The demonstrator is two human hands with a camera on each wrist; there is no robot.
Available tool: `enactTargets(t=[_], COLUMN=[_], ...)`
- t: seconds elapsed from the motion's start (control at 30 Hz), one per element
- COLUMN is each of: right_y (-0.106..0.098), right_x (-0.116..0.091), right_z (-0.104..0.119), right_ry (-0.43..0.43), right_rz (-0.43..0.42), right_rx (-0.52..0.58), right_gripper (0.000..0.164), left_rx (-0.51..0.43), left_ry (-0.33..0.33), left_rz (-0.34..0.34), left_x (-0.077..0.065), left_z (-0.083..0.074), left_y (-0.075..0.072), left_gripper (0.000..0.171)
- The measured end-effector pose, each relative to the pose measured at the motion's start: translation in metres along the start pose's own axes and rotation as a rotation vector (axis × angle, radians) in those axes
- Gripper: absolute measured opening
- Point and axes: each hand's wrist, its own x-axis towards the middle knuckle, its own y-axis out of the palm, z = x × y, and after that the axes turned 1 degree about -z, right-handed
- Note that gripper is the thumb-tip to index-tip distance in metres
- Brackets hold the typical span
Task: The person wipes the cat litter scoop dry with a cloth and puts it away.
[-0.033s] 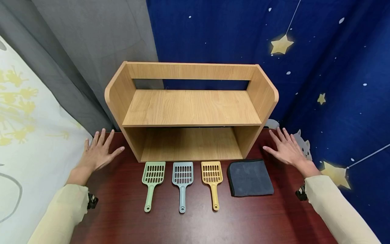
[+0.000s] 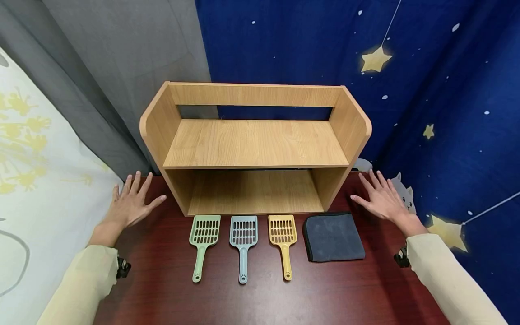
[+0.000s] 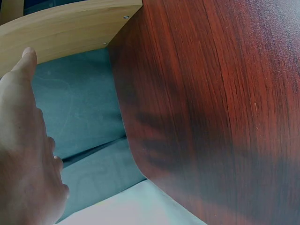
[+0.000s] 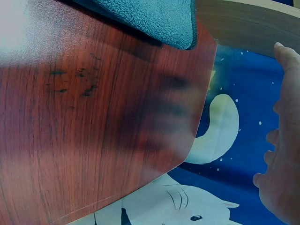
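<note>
While both my hands hover flat with fingers spread and nothing in them, my left hand is at about nine o'clock from the two-tier light wooden shelf unit, near its left side panel, and my right hand is at about three o'clock, near its right side panel. From the head view I cannot tell whether the palms touch the dark red wood-grain bench or float just above it; the wrist views show shadows of my fingers on the wood.

At six o'clock from the shelf unit, a row lies on the bench in front of its lower opening: a pale green slotted plastic scoop, a grey-blue slotted plastic scoop and a yellow slotted plastic scoop, handles towards me, each apart from the next. Each handle end bears a small paw-print mark; I can read no writing or brand on them. Just beside the yellow one, at its three o'clock, lies a folded dark grey cloth, nearest my right hand.

Behind the bench hang a grey curtain and a dark blue star-patterned sheet.
</note>
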Motion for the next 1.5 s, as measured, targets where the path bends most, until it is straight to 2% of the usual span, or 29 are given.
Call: enactTargets(t=[0.33,0.67,0.9,1.27,1.5], right_y=[0.002,0.004,0.008,0.019,0.029], right_x=[-0.002,-0.008,-0.016,-0.034,-0.046], right_z=[0.002,0.006,0.009,0.018,0.029], right_ry=[-0.003,-0.041,-0.084,-0.198,-0.2], right_rz=[0.011,-0.027,-0.078,-0.175,-0.158], right_rx=[0.031,0.04,0.012,0.051,0.081], right_gripper=[0.093,0.091,0.089,0.08,0.078], left_rx=[-0.012,-0.019,-0.031,-0.007,-0.014], left_ry=[0.002,0.009,0.028,0.091,0.119], left_rz=[-0.006,-0.004,-0.04,-0.112,-0.124], left_x=[-0.001,-0.008,-0.016,-0.033,-0.048], left_z=[-0.001,-0.002,-0.005,-0.018,-0.025], left_y=[0.001,0.004,0.005,0.011,0.026], left_gripper=[0.1,0.1,0.1,0.099,0.102])
